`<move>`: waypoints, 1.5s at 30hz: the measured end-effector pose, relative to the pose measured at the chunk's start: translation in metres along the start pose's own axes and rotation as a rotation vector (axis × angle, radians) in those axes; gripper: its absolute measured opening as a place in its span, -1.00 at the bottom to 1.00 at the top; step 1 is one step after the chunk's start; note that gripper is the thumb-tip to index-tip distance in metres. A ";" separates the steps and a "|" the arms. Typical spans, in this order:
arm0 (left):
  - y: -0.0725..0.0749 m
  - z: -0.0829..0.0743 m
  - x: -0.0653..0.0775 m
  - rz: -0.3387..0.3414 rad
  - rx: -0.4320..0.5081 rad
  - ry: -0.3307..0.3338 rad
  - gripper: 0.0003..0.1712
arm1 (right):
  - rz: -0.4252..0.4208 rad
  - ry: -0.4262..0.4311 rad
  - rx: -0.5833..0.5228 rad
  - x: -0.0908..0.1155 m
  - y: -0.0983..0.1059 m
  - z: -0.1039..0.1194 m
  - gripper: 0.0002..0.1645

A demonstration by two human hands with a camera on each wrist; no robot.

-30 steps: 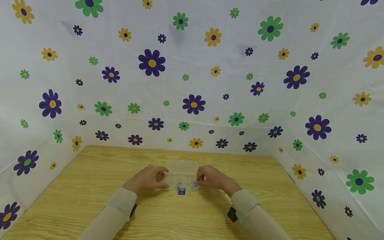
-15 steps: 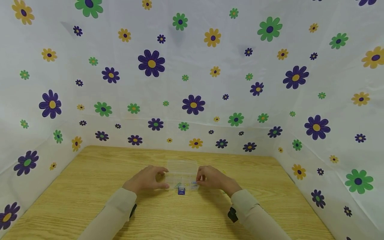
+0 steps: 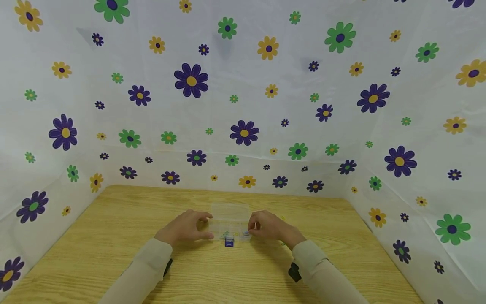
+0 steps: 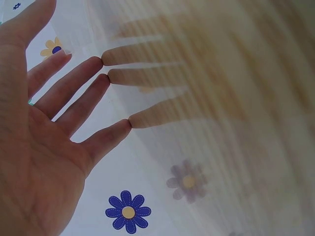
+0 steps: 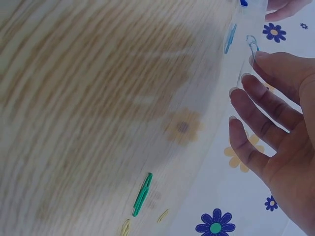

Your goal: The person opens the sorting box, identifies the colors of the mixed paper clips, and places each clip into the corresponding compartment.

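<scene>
A clear plastic box [image 3: 225, 226] with compartments stands on the table, its transparent lid [image 3: 230, 210] laid back behind it and a blue latch [image 3: 229, 242] at its front. Small green, yellow and blue clips lie in the front compartments. My left hand [image 3: 188, 226] spans the box's left side, thumb and forefinger spread at its corners; in the left wrist view several fingertips touch the tabletop. Over the right front compartment, my right hand [image 3: 267, 225] pinches a light blue paper clip [image 5: 252, 44]. Another blue paper clip [image 5: 230, 38] lies in the box beside it.
On the wooden table [image 3: 228, 276], a green paper clip [image 5: 141, 195] and yellow paper clips [image 5: 125, 227] lie to the right of the box, partly behind the right forearm in the head view. A flower-printed cloth [image 3: 212, 109] encloses the table at back and sides.
</scene>
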State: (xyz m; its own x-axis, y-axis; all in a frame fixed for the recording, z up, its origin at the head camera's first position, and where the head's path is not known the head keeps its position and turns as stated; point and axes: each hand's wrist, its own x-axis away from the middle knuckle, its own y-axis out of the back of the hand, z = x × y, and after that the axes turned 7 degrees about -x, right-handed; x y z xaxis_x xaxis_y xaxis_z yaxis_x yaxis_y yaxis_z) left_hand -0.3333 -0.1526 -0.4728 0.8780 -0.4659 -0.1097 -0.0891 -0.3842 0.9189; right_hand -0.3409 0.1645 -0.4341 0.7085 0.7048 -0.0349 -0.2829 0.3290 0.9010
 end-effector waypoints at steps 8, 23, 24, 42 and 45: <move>0.001 0.001 0.000 -0.002 0.002 -0.030 -0.18 | 0.003 0.003 0.004 -0.001 -0.001 -0.003 -0.92; -0.001 0.003 -0.002 -0.005 0.007 -0.018 -0.20 | -0.002 -0.012 -0.024 0.000 -0.001 -0.003 -0.91; -0.001 0.003 -0.002 -0.005 0.006 -0.017 -0.19 | -0.003 -0.009 -0.028 0.001 -0.001 -0.003 -0.91; 0.004 0.000 0.002 0.006 -0.004 -0.023 -0.17 | -0.012 0.072 -0.002 -0.001 -0.001 -0.005 -0.88; 0.004 0.001 0.001 0.004 -0.005 -0.034 -0.17 | -0.013 0.070 0.001 -0.001 -0.001 -0.005 -0.88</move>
State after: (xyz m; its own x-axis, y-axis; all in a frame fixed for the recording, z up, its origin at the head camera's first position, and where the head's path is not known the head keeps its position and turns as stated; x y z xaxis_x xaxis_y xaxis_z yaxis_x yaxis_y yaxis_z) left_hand -0.3329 -0.1550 -0.4698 0.8613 -0.4940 -0.1185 -0.0901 -0.3780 0.9214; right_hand -0.3449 0.1662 -0.4372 0.6652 0.7427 -0.0769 -0.2735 0.3382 0.9005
